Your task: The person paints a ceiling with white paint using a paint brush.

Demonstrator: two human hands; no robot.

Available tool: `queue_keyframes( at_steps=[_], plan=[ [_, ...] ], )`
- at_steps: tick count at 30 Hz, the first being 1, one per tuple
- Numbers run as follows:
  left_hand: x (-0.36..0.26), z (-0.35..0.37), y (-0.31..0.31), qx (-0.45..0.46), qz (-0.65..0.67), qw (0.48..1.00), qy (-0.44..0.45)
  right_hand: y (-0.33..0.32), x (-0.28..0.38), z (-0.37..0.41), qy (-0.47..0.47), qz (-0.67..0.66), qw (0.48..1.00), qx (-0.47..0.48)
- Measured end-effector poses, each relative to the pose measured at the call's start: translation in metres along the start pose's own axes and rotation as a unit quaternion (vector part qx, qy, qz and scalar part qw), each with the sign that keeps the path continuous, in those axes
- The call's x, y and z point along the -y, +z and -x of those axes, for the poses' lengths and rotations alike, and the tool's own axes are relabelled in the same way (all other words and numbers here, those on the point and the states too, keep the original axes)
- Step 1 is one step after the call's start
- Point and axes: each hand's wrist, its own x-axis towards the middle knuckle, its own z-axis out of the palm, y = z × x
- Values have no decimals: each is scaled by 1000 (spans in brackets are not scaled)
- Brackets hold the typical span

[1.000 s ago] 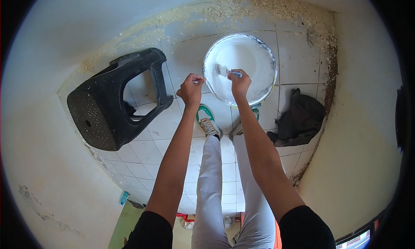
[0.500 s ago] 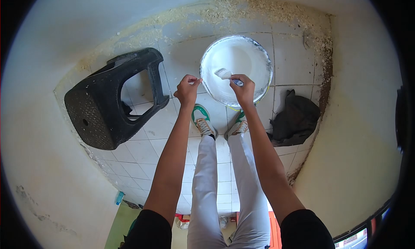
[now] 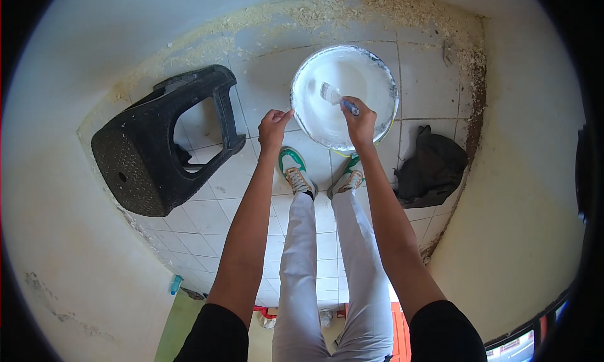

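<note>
A round bucket [image 3: 394, 110] of white paint stands on the tiled floor in front of my shoes, its rim smeared with paint. My right hand [image 3: 360, 124] is closed round the blue-and-white handle of a paintbrush [image 3: 329, 94], over the right half of the bucket. White coats the bristles, which point up and left above the paint. At the bucket's left edge, my left hand [image 3: 273, 129] has its thumb and fingers pinched on the rim.
A black plastic stool [image 3: 135, 151] lies on its side to the left. On the right, a crumpled dark cloth [image 3: 434, 168] rests near the wall. Peeled paint flakes [image 3: 340, 11] litter the floor along the far wall. My green-and-white shoes [image 3: 293, 164] stand just before the bucket.
The paintbrush has moved away from me and slightly right, and its handle is now angled differently in my right hand. My left hand has stayed at the rim.
</note>
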Motion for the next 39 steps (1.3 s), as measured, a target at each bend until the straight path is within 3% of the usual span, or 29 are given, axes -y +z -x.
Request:
queue_keyframes(
  at_steps=[7,10,13,15,19,21,22,24,25,27,30,34,39],
  plan=[
    [0,1,2,0,71,997,23,-22,-3,-3,-32,-24,999,-35],
    [0,1,1,16,77,997,11,-32,3,-2,4,37,999,-31],
    [-3,1,3,23,90,996,15,-37,-5,-2,-26,-34,998,-43],
    [-7,2,3,35,138,990,14,-43,-6,3,-110,54,992,-22],
    [-14,6,6,19,189,981,41,-62,28,17,-177,86,980,-29],
    [-32,16,5,-97,37,985,136,-68,43,25,-209,40,976,-40],
    [-42,20,5,-95,35,985,137,-74,56,29,-207,39,977,-42],
    [-61,28,5,-111,92,960,239,-83,79,36,-292,63,952,-68],
    [-72,33,5,-110,91,960,239,-82,83,35,-291,62,952,-68],
    [-90,38,4,-103,65,935,332,-79,86,34,-314,32,945,-86],
    [-107,34,8,-94,1,913,397,-35,6,10,-235,77,969,-23],
    [-118,33,16,-111,-23,901,419,-20,-17,4,-239,82,967,1],
    [-139,37,14,-111,-8,878,466,-57,56,21,-279,61,955,-78]
  ],
)
